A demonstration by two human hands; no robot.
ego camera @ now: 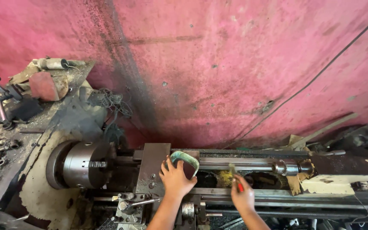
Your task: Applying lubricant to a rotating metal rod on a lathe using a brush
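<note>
A person leans over an old, grimy metal lathe, both bare forearms reaching in from below. The left hand (175,179) curls around the near side of a small green-rimmed tin (185,164), a rounded rectangular container tilted on the lathe bed just beyond the fingers. The right hand (242,196) is closed around the red handle of a small brush (235,176), bristles pointing away toward the bed rails. The tin looks light, thin-walled and rigid, likely greasy, best gripped by its rim or long sides. Left of the left hand sits the steel chuck (84,164); right of the right hand, a drill chuck (287,167) on the tailstock. A stained pink wall (235,64) rises behind.
</note>
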